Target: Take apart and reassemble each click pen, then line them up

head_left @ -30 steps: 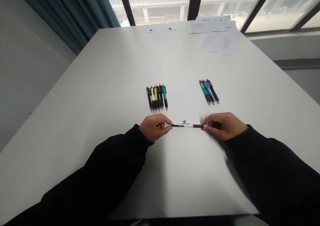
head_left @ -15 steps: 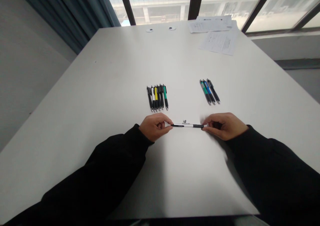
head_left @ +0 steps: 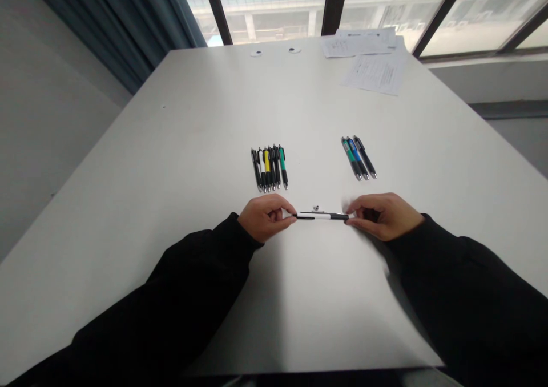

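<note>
Head view: left hand [head_left: 266,219] and right hand [head_left: 385,217] have fingers [head_left: 283,204] pinched on opposite ends of 1 white-and-black pen [head_left: 323,216]

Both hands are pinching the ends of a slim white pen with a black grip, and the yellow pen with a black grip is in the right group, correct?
Not quite: the head view shows the yellow pen with a black grip in the left group of pens. The left hand and right hand do pinch the slim white pen by its ends.
</note>
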`<state>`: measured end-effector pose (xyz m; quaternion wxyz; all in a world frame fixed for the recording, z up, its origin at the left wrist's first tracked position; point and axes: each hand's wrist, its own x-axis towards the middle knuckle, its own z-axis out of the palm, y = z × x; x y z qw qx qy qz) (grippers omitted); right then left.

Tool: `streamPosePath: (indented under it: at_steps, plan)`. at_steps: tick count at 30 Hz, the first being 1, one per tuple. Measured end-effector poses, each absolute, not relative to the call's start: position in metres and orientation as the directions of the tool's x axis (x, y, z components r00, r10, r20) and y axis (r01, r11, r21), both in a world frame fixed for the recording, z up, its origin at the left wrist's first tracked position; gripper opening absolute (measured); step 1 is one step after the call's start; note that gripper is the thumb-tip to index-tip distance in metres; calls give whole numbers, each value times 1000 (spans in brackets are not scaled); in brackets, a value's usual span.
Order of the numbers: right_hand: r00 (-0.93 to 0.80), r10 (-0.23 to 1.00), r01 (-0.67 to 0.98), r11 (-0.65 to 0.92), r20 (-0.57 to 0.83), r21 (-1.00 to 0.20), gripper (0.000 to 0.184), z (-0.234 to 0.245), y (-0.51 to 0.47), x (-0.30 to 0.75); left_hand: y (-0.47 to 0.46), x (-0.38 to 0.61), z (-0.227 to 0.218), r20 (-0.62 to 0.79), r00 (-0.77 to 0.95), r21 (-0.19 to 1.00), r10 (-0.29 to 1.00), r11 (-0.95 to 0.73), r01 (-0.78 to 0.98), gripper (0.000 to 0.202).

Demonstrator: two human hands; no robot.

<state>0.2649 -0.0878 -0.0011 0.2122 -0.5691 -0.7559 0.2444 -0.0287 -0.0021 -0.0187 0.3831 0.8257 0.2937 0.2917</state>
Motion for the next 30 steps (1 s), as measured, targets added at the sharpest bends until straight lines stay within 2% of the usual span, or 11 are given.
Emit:
streamPosePath:
  at_steps: [10, 30]
  plan:
    - [-264, 964, 755, 231, 38, -614, 18, -2, -88, 265, -2, -29, -19, 268, 655, 781, 706, -557, 281, 9]
    - [-227, 974, 738, 181, 14, -650, 17, -2, -89, 262, -2, -29, -19, 244, 632, 812, 736, -511, 282, 12]
